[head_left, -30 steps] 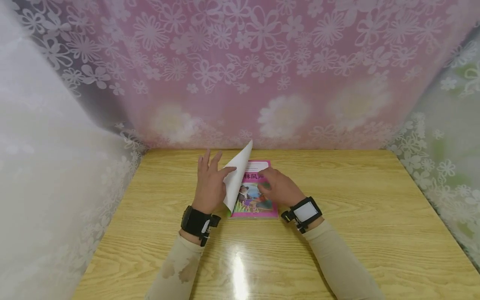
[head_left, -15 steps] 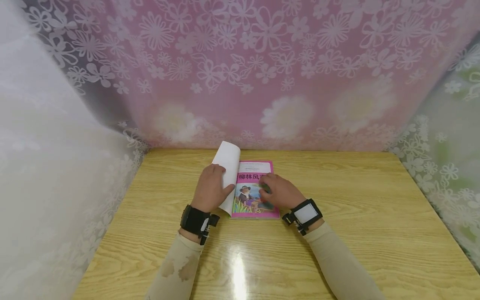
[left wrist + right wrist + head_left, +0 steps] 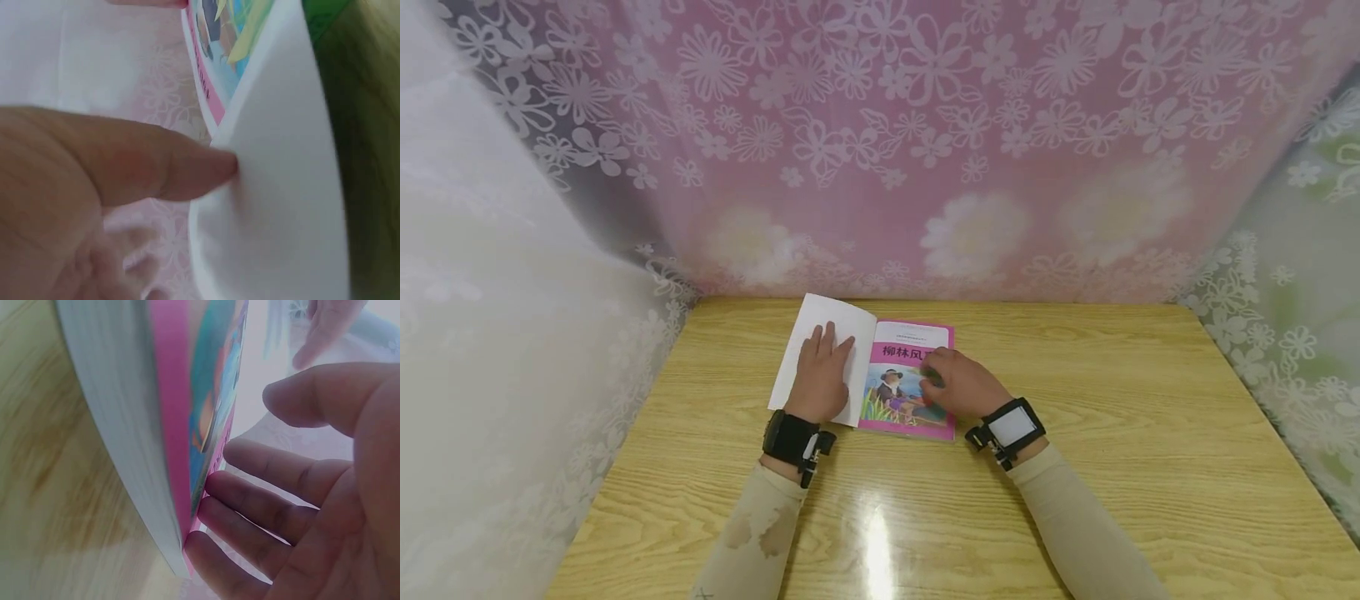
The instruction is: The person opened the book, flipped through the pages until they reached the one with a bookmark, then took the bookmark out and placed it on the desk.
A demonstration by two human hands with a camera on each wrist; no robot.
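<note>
Near the yellow wood-grain table's (image 3: 1112,400) far edge, the pink-bordered paperback book (image 3: 891,392) looks light, bendy, best taken by its outer edges (left grip (image 3: 822,377) spread wide, right grip (image 3: 967,383) relaxed).

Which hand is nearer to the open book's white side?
Left. The left hand lies on the white side; the right hand is at the pink-bordered page's outer edge.
</note>
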